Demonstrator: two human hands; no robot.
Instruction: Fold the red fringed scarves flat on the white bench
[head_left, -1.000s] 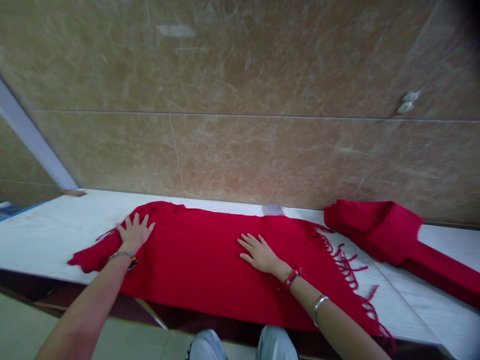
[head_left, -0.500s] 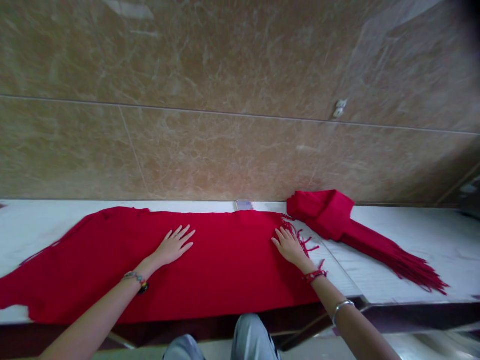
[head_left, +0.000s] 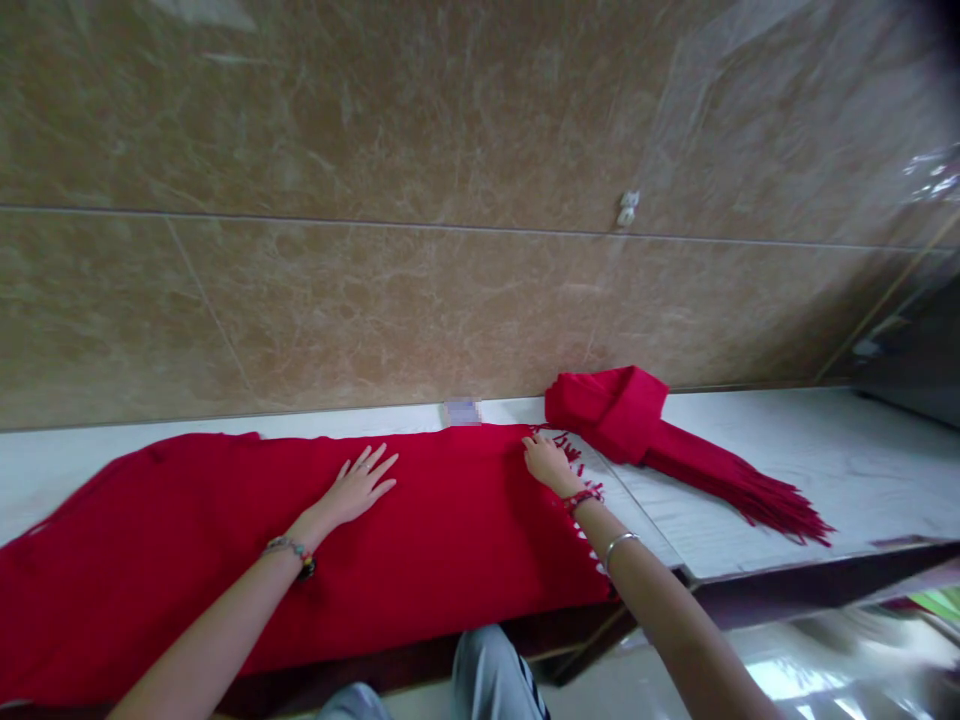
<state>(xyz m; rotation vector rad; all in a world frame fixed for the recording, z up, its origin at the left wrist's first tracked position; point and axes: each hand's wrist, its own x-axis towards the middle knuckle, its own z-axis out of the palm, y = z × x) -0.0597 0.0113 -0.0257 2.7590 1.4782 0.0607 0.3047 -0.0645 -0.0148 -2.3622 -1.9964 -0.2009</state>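
A wide red fringed scarf (head_left: pixel 450 520) lies spread along the white table. On its middle rests my left hand (head_left: pixel 361 488), flat with the fingers apart and pressing the cloth; one finger bears a ring. My right hand (head_left: pixel 547 462) is at the scarf's far right corner, its fingers drawn together on the fringed edge. The fingertips are partly hidden, but they appear to pinch the cloth there. Just beyond that hand lies a second red scarf (head_left: pixel 611 410), folded into a bundle, its fringed tail stretching right over the table.
A brown marble-tiled wall (head_left: pixel 390 300) rises behind the white table (head_left: pixel 750 430). Against it, behind the spread scarf, is a small pale card-like item (head_left: pixel 463 412). A dark object (head_left: pixel 915 350) stands at the far right. My knees (head_left: pixel 491 670) are below the front edge.
My right hand has moved from lying flat near the right fringe up to the far corner, its fingers closing. My left hand stays flat. The view has shifted to the right.
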